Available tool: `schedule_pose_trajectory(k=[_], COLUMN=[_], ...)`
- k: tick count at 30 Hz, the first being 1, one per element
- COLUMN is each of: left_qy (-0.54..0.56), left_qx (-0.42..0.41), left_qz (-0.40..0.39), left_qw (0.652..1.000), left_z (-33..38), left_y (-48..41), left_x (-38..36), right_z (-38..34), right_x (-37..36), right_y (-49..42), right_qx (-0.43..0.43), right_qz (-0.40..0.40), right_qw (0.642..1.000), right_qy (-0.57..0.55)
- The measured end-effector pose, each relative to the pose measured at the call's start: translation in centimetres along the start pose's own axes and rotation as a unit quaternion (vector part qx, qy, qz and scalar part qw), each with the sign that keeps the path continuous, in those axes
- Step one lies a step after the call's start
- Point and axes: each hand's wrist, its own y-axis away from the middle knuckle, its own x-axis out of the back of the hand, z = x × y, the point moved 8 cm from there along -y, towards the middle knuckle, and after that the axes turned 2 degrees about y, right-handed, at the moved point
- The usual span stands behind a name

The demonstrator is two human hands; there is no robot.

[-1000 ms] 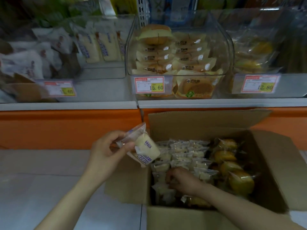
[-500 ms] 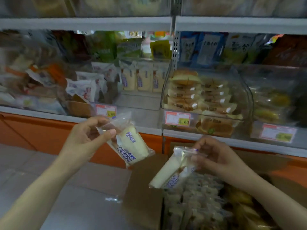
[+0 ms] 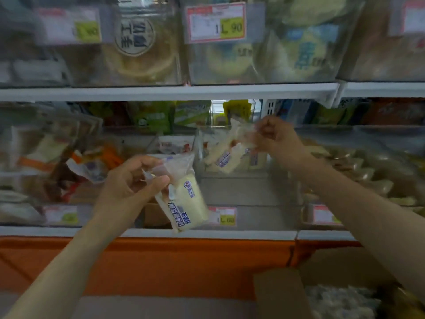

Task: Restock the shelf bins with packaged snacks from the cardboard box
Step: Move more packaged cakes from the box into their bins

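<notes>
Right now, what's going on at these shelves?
A person is restocking snacks. Their left hand pinches one pale wrapped cake in front of the shelf, while the right hand holds a second cake by its wrapper up at a clear bin. The open cardboard box with more packets sits below, at the right.

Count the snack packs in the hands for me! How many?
2. The lower pack hangs pinched in the left hand, before the shelf edge; the upper pack is pinched by the right hand at a clear bin. Blur could hide another.
</notes>
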Motion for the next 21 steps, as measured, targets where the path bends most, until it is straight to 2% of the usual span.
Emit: schedule_pose_trajectory(k=[5, 8, 12, 16, 21], left_qy=[0.033, 0.056, 0.078, 0.091, 0.076], left_qx=[0.002, 0.007, 0.015, 0.015, 0.002], left_qz=[-0.013, -0.034, -0.044, -0.052, -0.045], left_qw=[0.999, 0.998, 0.996, 0.994, 0.996], left_z=[-2.2, -3.2, -4.1, -4.1, -3.7], left_y=[-1.1, -1.7, -2.8, -3.7, -4.7], left_x=[2.0, 2.1, 1.9, 1.5, 1.0], right_z=[5.6, 7.8, 8.8, 8.9, 7.4], right_x=[-5.9, -7.8, -8.7, -8.6, -7.7], right_y=[-5.9, -8.0, -9.2, -8.5, -6.7], right_qx=[-0.08, -0.108, -0.097, -0.031, -0.004], right_qz=[-0.044, -0.039, 0.003, 0.046, 0.049], right_qw=[0.986, 0.98, 0.976, 0.968, 0.962], right_qy=[0.141, 0.16, 0.195, 0.243, 0.267])
